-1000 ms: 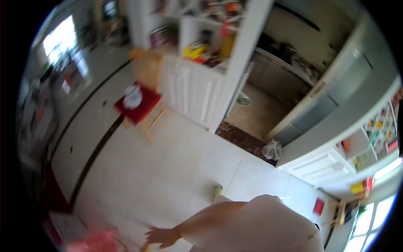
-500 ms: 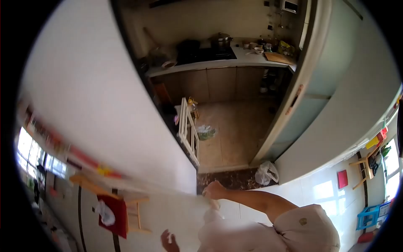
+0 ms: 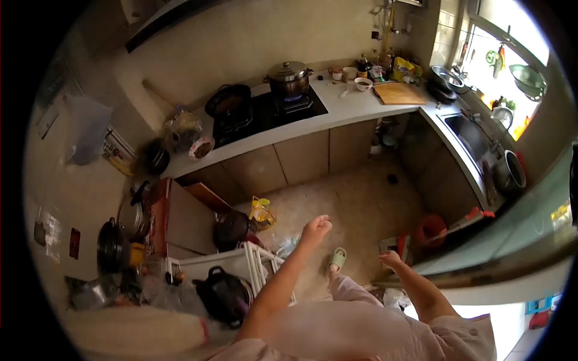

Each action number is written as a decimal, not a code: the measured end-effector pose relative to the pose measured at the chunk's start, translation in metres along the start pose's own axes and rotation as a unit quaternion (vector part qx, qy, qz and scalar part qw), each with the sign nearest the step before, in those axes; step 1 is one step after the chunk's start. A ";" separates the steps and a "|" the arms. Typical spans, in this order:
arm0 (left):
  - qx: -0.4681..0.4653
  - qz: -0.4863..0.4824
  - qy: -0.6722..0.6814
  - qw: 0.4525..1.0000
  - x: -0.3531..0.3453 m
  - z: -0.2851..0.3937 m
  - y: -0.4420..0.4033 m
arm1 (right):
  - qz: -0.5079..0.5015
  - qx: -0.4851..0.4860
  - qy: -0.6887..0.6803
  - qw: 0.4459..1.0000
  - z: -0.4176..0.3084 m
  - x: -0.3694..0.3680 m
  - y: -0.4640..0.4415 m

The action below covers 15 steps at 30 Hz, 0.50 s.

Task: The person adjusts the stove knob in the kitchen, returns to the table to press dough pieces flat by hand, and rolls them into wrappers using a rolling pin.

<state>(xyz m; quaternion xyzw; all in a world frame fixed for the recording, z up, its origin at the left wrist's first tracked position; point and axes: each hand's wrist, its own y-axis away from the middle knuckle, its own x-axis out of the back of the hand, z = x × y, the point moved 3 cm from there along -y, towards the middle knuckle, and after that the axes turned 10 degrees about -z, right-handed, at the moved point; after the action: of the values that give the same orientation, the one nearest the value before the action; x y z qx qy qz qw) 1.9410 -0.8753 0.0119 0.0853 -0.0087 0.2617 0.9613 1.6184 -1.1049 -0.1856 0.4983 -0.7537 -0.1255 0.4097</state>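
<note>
My left hand (image 3: 316,230) is in mid-air above the kitchen floor, fingers curled, with nothing seen in it. Lower and to the right, my right hand (image 3: 390,259) is also curled, near the edge of the sliding glass door (image 3: 512,240); what it holds, if anything, is too small to tell. A green slipper (image 3: 338,257) on my foot shows between the two hands. Left of my left hand a yellow-capped oil bottle (image 3: 263,215) stands on the floor, with a plastic bag (image 3: 287,246) close by.
A lidded steel pot (image 3: 289,78) sits over a blue flame beside a black wok (image 3: 227,101). The counter carries a cutting board (image 3: 399,94) and a bowl (image 3: 363,84). A sink (image 3: 466,135) is at right, a red bucket (image 3: 431,230) below, a white rack (image 3: 263,265) at left.
The view has moved from the dining area through the doorway into the kitchen. Both hands are now raised in front, and my left hand has gone from spread fingers to curled.
</note>
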 end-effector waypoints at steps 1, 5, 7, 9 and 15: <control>0.017 0.002 -0.047 0.999 0.025 -0.006 -0.040 | 0.006 -0.069 -0.005 0.998 0.007 0.016 -0.037; 0.087 0.088 -0.094 0.988 0.142 -0.041 -0.174 | 0.062 -0.033 0.093 0.993 0.065 0.056 -0.169; 0.128 0.104 -0.110 0.980 0.199 -0.092 -0.214 | 0.069 -0.111 0.138 0.982 -0.021 0.095 -0.133; 0.147 0.123 -0.122 0.974 0.246 -0.051 -0.277 | 0.110 -0.113 0.133 0.978 -0.074 0.125 -0.123; 0.086 0.229 -0.387 0.889 0.387 0.030 -0.469 | 0.142 -0.125 -0.050 0.981 -0.115 0.171 -0.147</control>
<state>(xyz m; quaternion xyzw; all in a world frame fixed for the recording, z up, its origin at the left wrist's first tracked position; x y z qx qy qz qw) 2.5122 -1.0839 -0.0098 0.2579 -0.3768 0.4209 0.7838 1.7706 -1.2951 -0.1171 0.3244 -0.8147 -0.1845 0.4438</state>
